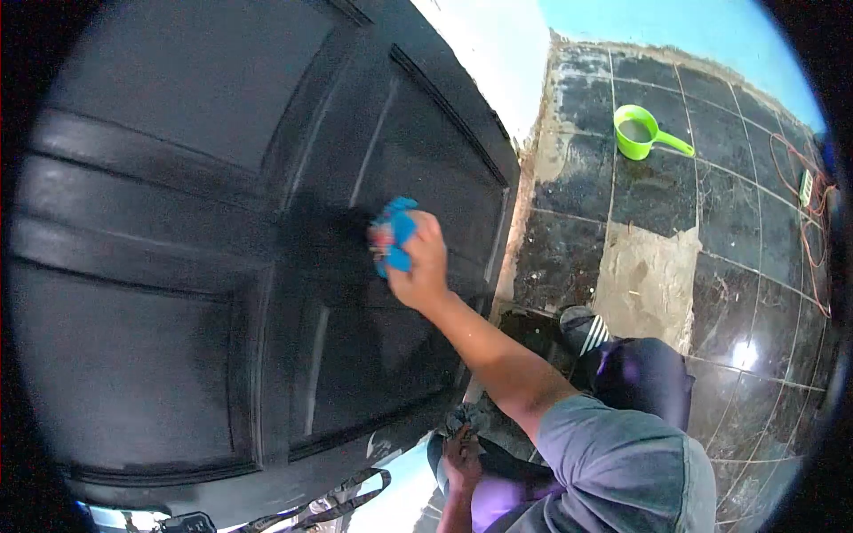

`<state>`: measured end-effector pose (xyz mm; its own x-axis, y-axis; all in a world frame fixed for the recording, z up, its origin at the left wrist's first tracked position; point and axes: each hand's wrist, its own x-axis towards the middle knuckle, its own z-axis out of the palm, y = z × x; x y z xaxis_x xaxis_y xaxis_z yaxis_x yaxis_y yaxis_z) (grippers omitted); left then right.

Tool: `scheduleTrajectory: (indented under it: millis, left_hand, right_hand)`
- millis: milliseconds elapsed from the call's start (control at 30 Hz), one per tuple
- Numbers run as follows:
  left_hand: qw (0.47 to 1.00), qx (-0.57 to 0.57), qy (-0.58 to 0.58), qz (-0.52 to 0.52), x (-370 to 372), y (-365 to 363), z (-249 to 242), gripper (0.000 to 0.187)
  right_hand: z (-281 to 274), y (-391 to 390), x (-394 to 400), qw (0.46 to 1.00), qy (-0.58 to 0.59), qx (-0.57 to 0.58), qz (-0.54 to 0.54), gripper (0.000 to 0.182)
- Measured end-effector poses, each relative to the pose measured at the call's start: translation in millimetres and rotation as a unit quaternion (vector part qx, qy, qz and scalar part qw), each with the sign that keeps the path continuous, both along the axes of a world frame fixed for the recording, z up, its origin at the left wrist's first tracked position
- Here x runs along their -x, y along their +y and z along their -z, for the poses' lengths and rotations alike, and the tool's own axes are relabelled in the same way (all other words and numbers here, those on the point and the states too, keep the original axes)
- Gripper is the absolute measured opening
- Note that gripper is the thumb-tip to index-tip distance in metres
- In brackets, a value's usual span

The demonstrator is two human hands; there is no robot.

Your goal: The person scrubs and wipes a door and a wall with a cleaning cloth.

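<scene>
My right hand (422, 266) presses a crumpled blue cloth (398, 235) against a dark panelled door (204, 169). A patch of red and white shows at the cloth's left side, blurred by motion. The cloth is on the upright between the door's panels. Lower down, beside my knee, my left hand (461, 457) is closed around a dark grey crumpled thing (467, 416) that looks like a rag. Part of that hand's fingers is hard to make out.
A lime green dipper (633, 147) with greyish contents stands on the dark tiled floor (569, 240). An orange cord and a power strip (806, 188) lie at the far right. A bare cement patch (647, 275) is near my shoe (584, 329). A black strap (346, 502) lies below the door.
</scene>
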<state>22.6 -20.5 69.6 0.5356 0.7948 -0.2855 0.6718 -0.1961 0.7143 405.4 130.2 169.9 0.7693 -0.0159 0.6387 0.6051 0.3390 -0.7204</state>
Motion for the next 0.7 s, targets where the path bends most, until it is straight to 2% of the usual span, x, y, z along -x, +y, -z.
scheduleTrajectory:
  millis: [67,100,167,200,267,300,333,400,433,467,533,567,667,700]
  left_hand:
    - [0.997,0.055,-0.020,-0.053,1.4,-3.4,6.9,0.039]
    - [0.998,0.046,-0.012,-0.050,-6.2,-4.8,-0.4,0.040]
    - [0.999,0.025,0.008,-0.046,-21.9,-8.5,-24.5,0.041]
    - [0.999,0.000,0.022,-0.030,-20.7,-5.6,-28.1,0.041]
    - [0.998,-0.042,0.047,0.000,-16.0,-5.7,-34.5,0.040]
    - [0.998,-0.043,0.046,-0.002,-12.2,-4.4,-32.1,0.040]
    - [0.998,-0.043,0.044,-0.005,-7.1,-3.3,-24.5,0.039]
    - [0.999,-0.008,0.029,-0.038,2.8,-1.5,-11.4,0.038]
    - [0.997,0.026,0.015,-0.069,6.1,-2.2,-4.0,0.038]
    - [0.993,0.062,0.000,-0.100,8.5,-3.0,1.5,0.038]
    - [0.995,0.071,0.004,-0.066,10.2,-0.4,8.0,0.037]
    - [0.996,0.074,0.007,-0.049,12.4,0.5,8.8,0.037]
    - [0.999,0.030,0.018,-0.034,-14.8,-4.5,-11.5,0.037]
    - [0.995,-0.007,0.100,-0.006,-30.2,-6.2,-29.9,0.037]
  right_hand:
    - [72.9,-1.7,9.0,0.997,0.056,0.039,0.035,0.030]
    - [108.0,-4.3,15.7,0.992,0.097,0.058,0.058,0.031]
    - [184.7,0.6,32.5,0.958,0.258,0.114,0.051,0.027]
    - [230.1,11.8,33.3,0.932,0.348,0.098,0.005,0.028]
    - [235.4,24.3,31.7,0.906,0.391,0.140,0.083,0.031]
    - [203.8,22.7,33.7,0.885,0.436,0.149,0.069,0.032]
    - [147.6,15.6,33.1,0.862,0.479,0.158,0.055,0.034]
    - [66.8,8.9,43.3,0.926,0.374,0.058,0.012,0.034]
    - [33.9,3.8,46.9,0.954,0.296,0.046,-0.002,0.035]
    - [9.0,-1.0,47.8,0.976,0.215,0.036,-0.017,0.037]
    - [-15.0,-3.1,38.9,0.995,0.098,-0.019,-0.025,0.038]
    - [-4.7,0.1,32.5,0.999,0.045,0.001,-0.026,0.034]
    - [73.0,4.3,22.6,0.997,0.070,0.029,-0.009,0.030]
    - [100.7,3.4,26.4,0.992,0.112,0.064,0.020,0.031]
